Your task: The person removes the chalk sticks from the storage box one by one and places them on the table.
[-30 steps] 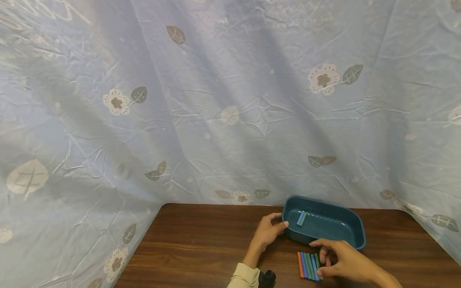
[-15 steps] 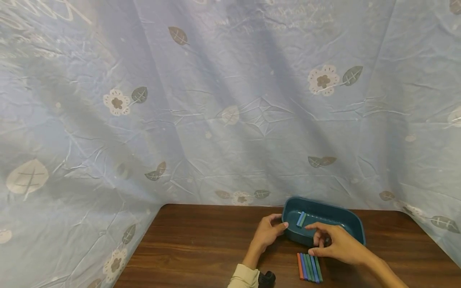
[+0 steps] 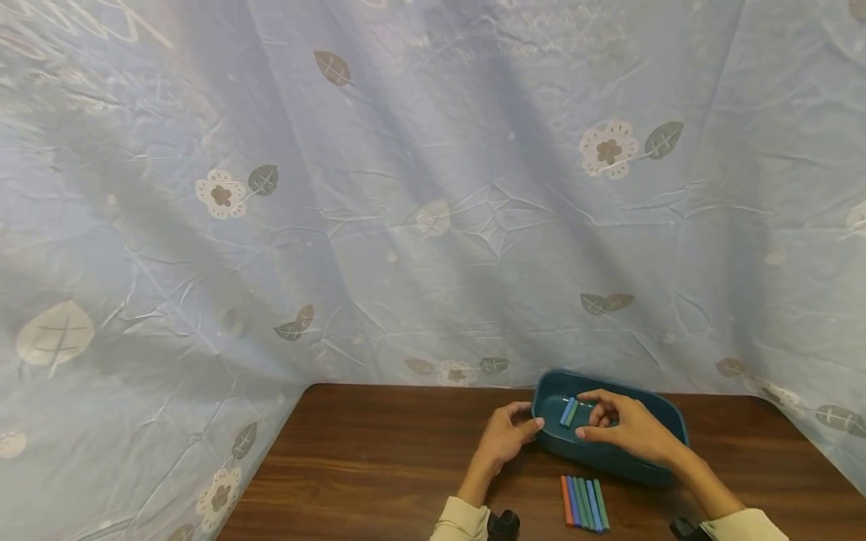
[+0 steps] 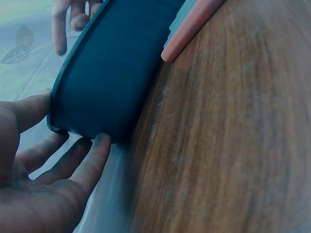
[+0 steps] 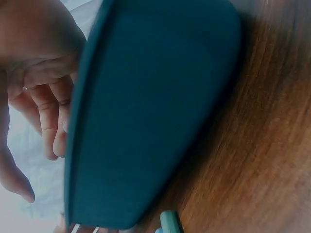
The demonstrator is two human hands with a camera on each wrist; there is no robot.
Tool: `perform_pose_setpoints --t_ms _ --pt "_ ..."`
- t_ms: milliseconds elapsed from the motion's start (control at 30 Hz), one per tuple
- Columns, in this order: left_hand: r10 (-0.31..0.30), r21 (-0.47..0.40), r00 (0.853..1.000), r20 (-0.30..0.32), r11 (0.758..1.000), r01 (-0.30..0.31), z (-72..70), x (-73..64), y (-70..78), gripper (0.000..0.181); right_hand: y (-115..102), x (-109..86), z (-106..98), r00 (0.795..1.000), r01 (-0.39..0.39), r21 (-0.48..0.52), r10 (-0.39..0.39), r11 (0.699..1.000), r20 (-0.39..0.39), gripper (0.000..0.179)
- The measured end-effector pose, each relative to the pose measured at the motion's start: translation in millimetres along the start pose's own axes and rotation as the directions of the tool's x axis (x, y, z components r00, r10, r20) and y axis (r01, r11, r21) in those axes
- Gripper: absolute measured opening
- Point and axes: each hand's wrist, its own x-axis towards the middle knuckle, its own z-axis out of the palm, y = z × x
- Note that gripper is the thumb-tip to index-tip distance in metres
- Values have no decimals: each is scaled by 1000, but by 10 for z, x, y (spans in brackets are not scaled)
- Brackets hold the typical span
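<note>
My left hand (image 3: pixel 506 434) grips the left end of a dark teal plastic tray (image 3: pixel 649 406), thumb at the rim and fingers against the outside, as the left wrist view also shows. Inside the tray, near that end, two thin sticks lie side by side, a blue stick (image 3: pixel 567 412) and a green stick (image 3: pixel 573 415). Over the tray's middle is my right hand (image 3: pixel 632 428), thumb and index finger spread apart, the other fingers loosely bent, nothing visible between them. Before the tray, several coloured sticks (image 3: pixel 585 505) form a neat row on the table, with an orange stick (image 3: pixel 566 502) at its left.
The brown wood-grain table (image 3: pixel 379 466) carries tray and sticks. Behind it hangs a pale blue sheet (image 3: pixel 419 285) with leaf and flower prints. Black bands sit at both wrists, the left band (image 3: pixel 504 524) close to the row of sticks.
My right hand has moved from beside the row of sticks up and over the tray, uncovering the row's right side. My left hand stays at the tray's left end.
</note>
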Motion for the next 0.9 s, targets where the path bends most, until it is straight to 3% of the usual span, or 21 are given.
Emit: perform_pose_setpoints --t_ms 267,900 --pt "-5 -5 1000 -2 1000 5 6 10 5 47 197 141 32 994 -109 26 109 994 -11 75" --pt "-24 -47 999 21 999 25 7 -5 14 49 469 296 107 973 -231 4 231 973 -23 82"
